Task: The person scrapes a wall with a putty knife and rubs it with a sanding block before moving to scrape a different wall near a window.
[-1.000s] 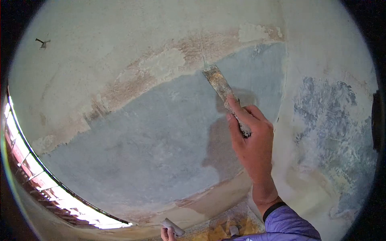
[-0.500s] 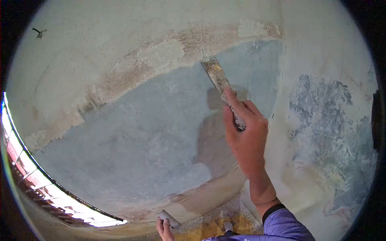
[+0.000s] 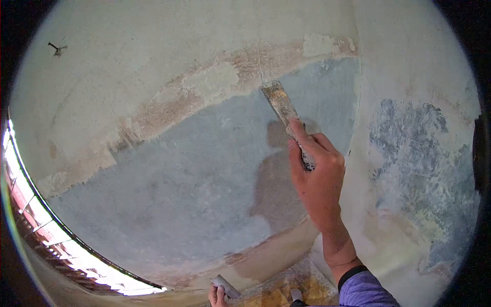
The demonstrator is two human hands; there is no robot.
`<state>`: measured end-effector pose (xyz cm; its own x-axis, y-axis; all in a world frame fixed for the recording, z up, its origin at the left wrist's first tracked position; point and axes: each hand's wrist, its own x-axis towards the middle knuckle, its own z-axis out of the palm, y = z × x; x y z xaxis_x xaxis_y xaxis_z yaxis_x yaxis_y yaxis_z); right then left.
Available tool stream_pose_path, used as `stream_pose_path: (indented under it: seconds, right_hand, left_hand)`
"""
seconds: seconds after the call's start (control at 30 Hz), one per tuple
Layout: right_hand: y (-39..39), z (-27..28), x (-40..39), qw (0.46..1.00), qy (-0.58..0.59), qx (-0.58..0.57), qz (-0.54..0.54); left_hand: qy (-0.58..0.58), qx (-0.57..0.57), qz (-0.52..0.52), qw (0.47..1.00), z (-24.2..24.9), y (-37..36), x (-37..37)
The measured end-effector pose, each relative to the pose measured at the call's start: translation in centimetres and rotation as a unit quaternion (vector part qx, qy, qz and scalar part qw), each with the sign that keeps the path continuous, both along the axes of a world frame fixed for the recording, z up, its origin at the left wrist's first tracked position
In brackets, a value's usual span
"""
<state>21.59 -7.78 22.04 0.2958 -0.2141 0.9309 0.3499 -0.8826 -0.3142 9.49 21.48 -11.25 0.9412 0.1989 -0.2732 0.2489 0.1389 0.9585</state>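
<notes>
Right hand (image 3: 318,179) is clenched round the scraper (image 3: 280,105), blade tip pressed to the wall (image 3: 179,174) at the grey patch's upper edge. Stiff, light blade, I'd say; best held by the handle. Left hand (image 3: 217,297), below the patch, grips a second tool (image 3: 226,286).

Place: a room under renovation — I stand close to its wall (image 3: 169,169).
Wall: bare grey plaster patch (image 3: 204,174), ringed by pale old paint with brown scraped edges.
Corner: a second wall (image 3: 419,153) to the right — blotchy, half-stripped.
Opening: a bright barred window (image 3: 46,230) at lower left.
Floor: speckled, dust-strewn floor (image 3: 291,281) below.
</notes>
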Motion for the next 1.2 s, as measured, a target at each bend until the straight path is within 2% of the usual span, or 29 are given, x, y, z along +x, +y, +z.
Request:
stream_pose_path:
  seconds: [0.13,0.23,0.33,0.67,0.8,0.93,1.0,1.1,1.2]
  right_hand:
    - [-0.1,-1.1,0.4,1.0,0.02,0.012,0.008]
    - [-0.2,-1.0,0.4,1.0,0.024,0.007,-0.006]
    - [0.1,-0.2,0.0,1.0,0.027,0.01,-0.01]
    - [-0.6,-1.0,0.8,1.0,0.022,0.01,0.005]
    - [-0.8,-2.5,1.1,1.0,0.018,0.008,0.004]
    - [0.3,-0.3,0.3,1.0,0.014,0.017,-0.012]
    - [0.6,-0.5,0.2,1.0,0.023,0.015,-0.016]
    - [0.5,-1.6,-0.2,0.999,0.027,0.01,-0.016]
    - [1.6,-0.5,-0.3,0.994,0.053,-0.039,-0.086]
  left_hand:
    - [0.005,0.027,-0.015,0.999,-0.1,0.2,0.2]
    - [-0.01,-0.047,0.033,0.998,0.0,-0.6,0.5]
    - [-0.003,-0.002,0.0,1.0,1.4,-1.3,1.1]
    - [-0.002,0.007,-0.006,1.0,1.8,-1.3,1.9]
    - [0.004,0.004,-0.005,1.0,1.3,-1.4,1.9]
    - [0.017,-0.021,0.003,1.0,-0.1,-3.3,1.5]
    - [0.006,-0.039,-0.021,0.999,-3.5,-2.7,2.1]
    - [-0.012,-0.029,-0.03,0.999,-1.7,-3.2,1.9]
    - [-0.04,-0.008,-0.038,0.998,-0.6,-4.6,2.2]
